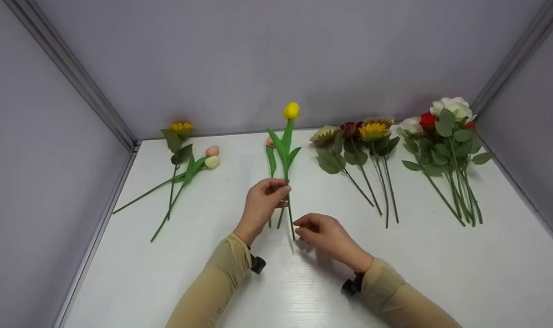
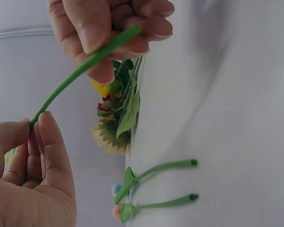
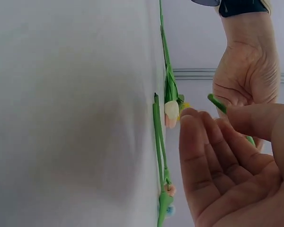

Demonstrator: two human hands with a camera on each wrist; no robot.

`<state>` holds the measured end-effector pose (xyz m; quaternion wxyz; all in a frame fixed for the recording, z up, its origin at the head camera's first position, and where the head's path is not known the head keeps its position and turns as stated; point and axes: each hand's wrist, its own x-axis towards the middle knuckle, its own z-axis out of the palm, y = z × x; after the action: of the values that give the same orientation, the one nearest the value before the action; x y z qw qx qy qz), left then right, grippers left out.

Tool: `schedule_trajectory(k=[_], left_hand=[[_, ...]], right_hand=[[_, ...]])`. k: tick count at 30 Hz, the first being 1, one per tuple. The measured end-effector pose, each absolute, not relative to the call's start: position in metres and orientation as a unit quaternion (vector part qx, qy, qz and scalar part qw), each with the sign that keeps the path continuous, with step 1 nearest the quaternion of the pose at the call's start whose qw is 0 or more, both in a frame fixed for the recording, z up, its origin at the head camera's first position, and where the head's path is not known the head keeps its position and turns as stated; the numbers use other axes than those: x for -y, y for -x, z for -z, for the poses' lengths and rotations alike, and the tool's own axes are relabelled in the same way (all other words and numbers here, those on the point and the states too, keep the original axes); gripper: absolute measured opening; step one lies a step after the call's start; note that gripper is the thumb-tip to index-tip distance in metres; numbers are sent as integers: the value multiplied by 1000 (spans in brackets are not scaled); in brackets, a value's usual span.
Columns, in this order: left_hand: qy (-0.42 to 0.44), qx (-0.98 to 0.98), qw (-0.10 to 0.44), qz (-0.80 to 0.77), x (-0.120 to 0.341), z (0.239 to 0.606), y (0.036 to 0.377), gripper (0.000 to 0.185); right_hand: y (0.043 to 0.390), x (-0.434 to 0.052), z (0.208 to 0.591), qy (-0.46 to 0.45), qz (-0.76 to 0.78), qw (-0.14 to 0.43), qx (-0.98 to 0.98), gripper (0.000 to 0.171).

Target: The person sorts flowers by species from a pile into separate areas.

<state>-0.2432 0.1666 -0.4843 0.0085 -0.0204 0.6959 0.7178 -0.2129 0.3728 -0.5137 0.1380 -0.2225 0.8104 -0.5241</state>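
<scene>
My left hand (image 1: 263, 205) pinches the green stem of a yellow tulip (image 1: 291, 111) between thumb and fingers, holding it raised over the table, bloom away from me. Close to the stem's lower end is my right hand (image 1: 327, 233), its fingers loosely bent and thumb apart from them. In the left wrist view the stem (image 2: 80, 71) passes by the right thumb; no grip by that hand shows. Behind the held flower, two tulips lie on the table, one with a pink bloom (image 2: 117, 212) and one with a blue bloom (image 2: 116, 190), both partly hidden in the head view.
On the left of the white table (image 1: 167, 282) lie a small sunflower (image 1: 181, 127), a pink tulip (image 1: 212, 151) and a white tulip (image 1: 212, 162), stems crossing. Right of centre are sunflowers (image 1: 373, 131) and a dark red flower (image 1: 350, 129); farther right, white roses (image 1: 453, 108) and red roses (image 1: 427, 120).
</scene>
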Motion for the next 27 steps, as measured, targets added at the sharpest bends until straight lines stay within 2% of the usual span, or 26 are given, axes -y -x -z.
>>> schedule_trajectory(k=[9, 14, 27], left_hand=[[140, -719, 5, -680, -113, 500, 276, 31], [184, -735, 21, -652, -102, 510, 288, 32], [170, -819, 38, -547, -110, 518, 292, 30]], right_hand=[[244, -367, 489, 350, 259, 60, -898, 52], [259, -357, 482, 386, 138, 43, -911, 61], [262, -347, 481, 396, 125, 49, -908, 60]])
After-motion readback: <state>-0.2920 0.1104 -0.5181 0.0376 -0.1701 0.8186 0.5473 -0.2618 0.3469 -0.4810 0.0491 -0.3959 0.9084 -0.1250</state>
